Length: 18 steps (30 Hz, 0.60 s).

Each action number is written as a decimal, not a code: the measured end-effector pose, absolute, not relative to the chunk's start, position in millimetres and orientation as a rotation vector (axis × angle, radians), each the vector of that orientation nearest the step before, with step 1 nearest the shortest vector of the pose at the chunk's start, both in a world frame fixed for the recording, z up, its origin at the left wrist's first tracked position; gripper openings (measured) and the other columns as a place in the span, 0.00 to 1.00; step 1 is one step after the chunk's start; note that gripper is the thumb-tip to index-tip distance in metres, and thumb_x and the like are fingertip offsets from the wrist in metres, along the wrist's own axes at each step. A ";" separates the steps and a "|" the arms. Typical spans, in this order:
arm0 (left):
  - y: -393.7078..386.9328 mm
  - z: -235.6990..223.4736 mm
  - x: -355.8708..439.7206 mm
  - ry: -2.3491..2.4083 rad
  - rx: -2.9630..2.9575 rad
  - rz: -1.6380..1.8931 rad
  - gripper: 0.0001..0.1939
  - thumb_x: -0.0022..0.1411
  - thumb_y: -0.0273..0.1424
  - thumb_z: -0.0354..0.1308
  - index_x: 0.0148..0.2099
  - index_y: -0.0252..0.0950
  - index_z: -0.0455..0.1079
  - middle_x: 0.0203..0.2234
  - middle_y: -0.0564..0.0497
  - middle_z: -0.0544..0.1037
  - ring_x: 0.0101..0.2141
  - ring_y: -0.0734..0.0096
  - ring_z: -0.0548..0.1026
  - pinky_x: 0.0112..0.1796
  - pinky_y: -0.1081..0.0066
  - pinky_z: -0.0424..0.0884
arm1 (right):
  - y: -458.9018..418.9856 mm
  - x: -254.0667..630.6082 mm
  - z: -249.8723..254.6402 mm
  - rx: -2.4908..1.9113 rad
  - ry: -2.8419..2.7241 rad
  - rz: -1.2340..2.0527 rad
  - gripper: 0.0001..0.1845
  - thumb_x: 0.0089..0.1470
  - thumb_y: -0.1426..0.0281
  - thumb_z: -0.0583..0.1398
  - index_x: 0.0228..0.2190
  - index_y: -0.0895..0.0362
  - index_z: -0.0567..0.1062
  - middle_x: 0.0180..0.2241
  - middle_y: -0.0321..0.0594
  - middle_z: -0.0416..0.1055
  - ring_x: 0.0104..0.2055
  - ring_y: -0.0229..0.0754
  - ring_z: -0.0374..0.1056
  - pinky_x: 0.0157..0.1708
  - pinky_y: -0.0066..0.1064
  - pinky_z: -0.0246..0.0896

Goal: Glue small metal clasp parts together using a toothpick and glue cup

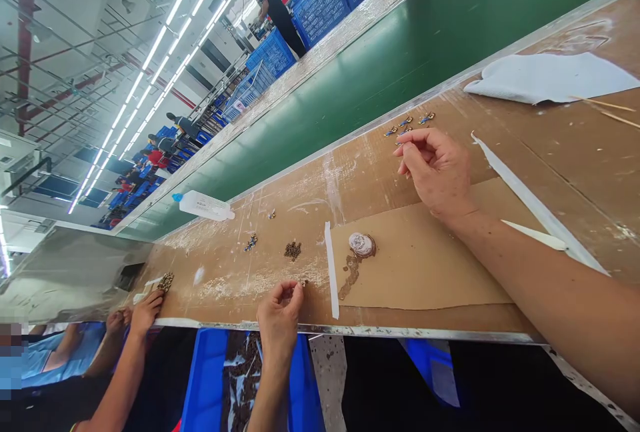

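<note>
My left hand (281, 317) is closed in a pinch near the table's front edge, with a small dark piece (305, 283) at its fingertips. A pile of small brown pieces (293, 250) lies just beyond it. My right hand (434, 169) is also pinched, held over the far side of the table beside several small blue-and-gold figure-like pieces (406, 122); whatever its fingertips hold is too small to make out. Between my hands, a round lump of white paste (361, 245) sits on a taped cardboard sheet (425, 272), with a wet brown smear beside it.
A white bottle with a blue cap (206, 206) lies near the green conveyor belt (320, 132). More blue pieces (251, 242) are left of the brown pile. A white cloth (555, 79) and thin sticks (607, 107) lie far right. A co-worker's hand (146, 311) touches a small pile at left.
</note>
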State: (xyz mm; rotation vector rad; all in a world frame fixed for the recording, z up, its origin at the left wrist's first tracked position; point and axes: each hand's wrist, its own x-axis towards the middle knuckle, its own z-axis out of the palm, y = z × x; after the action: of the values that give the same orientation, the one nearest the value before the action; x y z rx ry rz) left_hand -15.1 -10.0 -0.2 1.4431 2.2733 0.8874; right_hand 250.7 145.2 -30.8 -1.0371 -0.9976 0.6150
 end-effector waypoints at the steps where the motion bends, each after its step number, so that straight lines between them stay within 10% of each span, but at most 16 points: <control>1: -9.7 -0.3 -15.4 2.277 1.446 0.878 0.12 0.49 0.40 0.61 0.28 0.35 0.74 0.22 0.51 0.77 0.27 0.68 0.75 0.32 0.72 0.70 | 145.3 250.6 -31.0 -1.035 -0.997 0.618 0.07 0.52 0.71 0.54 0.32 0.58 0.72 0.28 0.35 0.70 0.20 0.30 0.62 0.22 0.25 0.59; 18: -5.7 0.0 -12.8 2.331 1.432 0.825 0.15 0.46 0.43 0.58 0.27 0.35 0.74 0.22 0.50 0.77 0.27 0.66 0.75 0.33 0.71 0.69 | 144.3 250.8 -28.7 -1.041 -0.981 0.661 0.07 0.52 0.71 0.54 0.32 0.58 0.71 0.28 0.35 0.70 0.20 0.30 0.62 0.21 0.25 0.58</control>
State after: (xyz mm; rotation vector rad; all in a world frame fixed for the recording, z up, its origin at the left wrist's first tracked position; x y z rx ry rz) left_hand -12.8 -5.7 0.0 1.4322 2.3306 0.8247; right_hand 250.8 144.3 -28.7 -1.0411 -0.9806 0.6606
